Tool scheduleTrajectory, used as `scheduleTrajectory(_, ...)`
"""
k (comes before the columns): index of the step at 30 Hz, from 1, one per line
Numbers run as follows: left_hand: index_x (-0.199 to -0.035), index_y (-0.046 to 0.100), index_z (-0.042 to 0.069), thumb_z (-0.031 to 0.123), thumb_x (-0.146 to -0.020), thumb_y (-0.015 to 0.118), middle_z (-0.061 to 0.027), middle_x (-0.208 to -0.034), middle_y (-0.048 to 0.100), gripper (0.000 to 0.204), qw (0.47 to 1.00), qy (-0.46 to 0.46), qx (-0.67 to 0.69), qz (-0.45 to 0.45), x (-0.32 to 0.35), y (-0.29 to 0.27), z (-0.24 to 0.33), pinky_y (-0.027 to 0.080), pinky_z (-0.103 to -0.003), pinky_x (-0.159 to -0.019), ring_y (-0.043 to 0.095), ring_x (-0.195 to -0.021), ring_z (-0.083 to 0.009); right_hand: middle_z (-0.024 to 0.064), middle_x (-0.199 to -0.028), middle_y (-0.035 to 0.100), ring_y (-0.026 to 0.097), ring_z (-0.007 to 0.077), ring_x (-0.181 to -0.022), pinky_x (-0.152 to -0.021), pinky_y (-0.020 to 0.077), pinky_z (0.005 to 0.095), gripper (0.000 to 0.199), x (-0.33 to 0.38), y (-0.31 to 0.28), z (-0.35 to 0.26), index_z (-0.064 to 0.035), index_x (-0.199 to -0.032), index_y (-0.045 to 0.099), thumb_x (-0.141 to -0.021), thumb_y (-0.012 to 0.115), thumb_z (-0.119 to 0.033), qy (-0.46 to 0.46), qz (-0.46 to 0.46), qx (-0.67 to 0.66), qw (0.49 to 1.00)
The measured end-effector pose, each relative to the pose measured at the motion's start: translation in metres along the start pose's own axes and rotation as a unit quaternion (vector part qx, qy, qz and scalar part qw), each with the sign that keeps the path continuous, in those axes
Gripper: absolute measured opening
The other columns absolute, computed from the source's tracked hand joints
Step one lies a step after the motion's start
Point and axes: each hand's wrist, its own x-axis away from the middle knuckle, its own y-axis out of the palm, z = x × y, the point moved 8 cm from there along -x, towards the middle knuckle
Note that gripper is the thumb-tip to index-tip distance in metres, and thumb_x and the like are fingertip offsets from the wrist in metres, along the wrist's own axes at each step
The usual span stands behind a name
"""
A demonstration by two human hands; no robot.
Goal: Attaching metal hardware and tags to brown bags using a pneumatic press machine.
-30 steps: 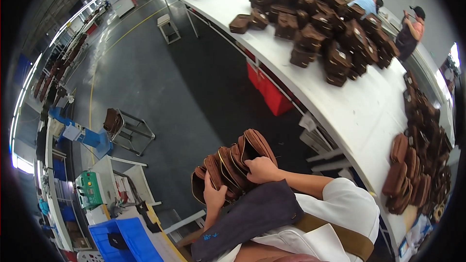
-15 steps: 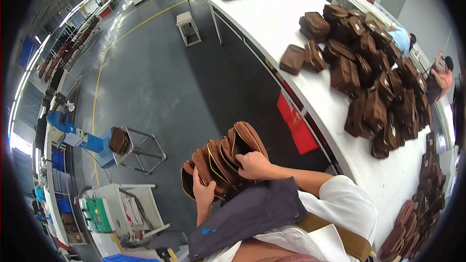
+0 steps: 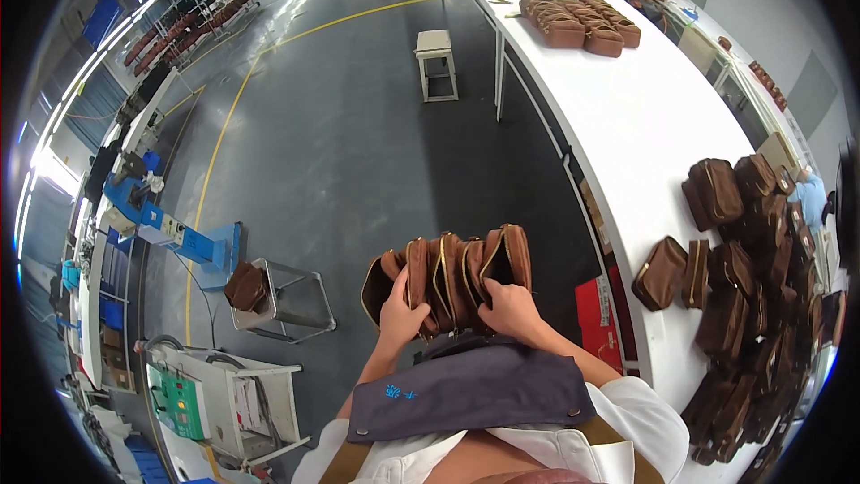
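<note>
Compared with half a second ago, the brown pouches (image 3: 453,280) sit farther right, at the lower centre of the frame, their row more level. The left hand (image 3: 403,315) clasps one between thumb and fingers; the right hand (image 3: 512,311) grips near the row's right end, fingertips partly hidden. The dark bags (image 3: 726,323) now show at the right, cut off by the fisheye rim.
</note>
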Motion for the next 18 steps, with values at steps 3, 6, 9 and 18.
scheduleTrajectory(3, -0.144, 0.037, 0.015, 0.012, -0.071, 0.061, -0.0156, -0.109, 0.067, 0.076, 0.997, 0.023, -0.077, -0.021, -0.075, 0.012, 0.027, 0.049, -0.035, -0.088, 0.065, -0.1, -0.0305, 0.0219, -0.073, 0.065, 0.064, 0.0386, -0.074, -0.07, 0.051, 0.0473, 0.04, -0.052, -0.023, 0.029, 0.003, -0.105, 0.059, -0.075, 0.063, -0.023, 0.042, 0.003, -0.023, 0.999)
scheduleTrajectory(6, -0.144, 0.038, 0.015, 0.012, -0.071, 0.061, -0.015, -0.113, 0.066, 0.077, 0.994, 0.043, -0.062, -0.075, -0.153, 0.039, 0.035, 0.048, -0.035, -0.089, 0.065, -0.102, -0.0298, 0.0215, -0.075, 0.066, 0.065, 0.0382, -0.074, -0.072, 0.0516, 0.0464, 0.052, -0.107, -0.041, 0.066, 0.0039, -0.117, 0.058, -0.074, 0.064, -0.025, 0.087, 0.035, -0.018, 0.995)
scheduleTrajectory(9, -0.143, 0.039, 0.015, 0.012, -0.07, 0.061, -0.0146, -0.116, 0.065, 0.076, 0.992, 0.065, -0.064, -0.092, -0.234, 0.074, 0.039, 0.048, -0.034, -0.091, 0.064, -0.105, -0.0283, 0.0218, -0.075, 0.065, 0.065, 0.0385, -0.074, -0.071, 0.0514, 0.0471, 0.048, -0.17, -0.056, 0.109, 0.0031, -0.113, 0.059, -0.074, 0.064, -0.026, 0.115, 0.049, -0.024, 0.992)
scheduleTrajectory(18, -0.141, 0.044, 0.008, 0.002, -0.07, 0.057, -0.0135, -0.121, 0.062, 0.072, 0.98, 0.086, 0.039, -0.177, -0.469, 0.193, 0.114, 0.045, -0.031, -0.096, 0.061, -0.111, -0.0212, 0.0227, -0.07, 0.062, 0.063, 0.0406, -0.071, -0.068, 0.0495, 0.0509, 0.025, -0.332, -0.166, 0.231, -0.0001, -0.088, 0.055, -0.075, 0.058, -0.021, 0.168, 0.126, -0.046, 0.977)
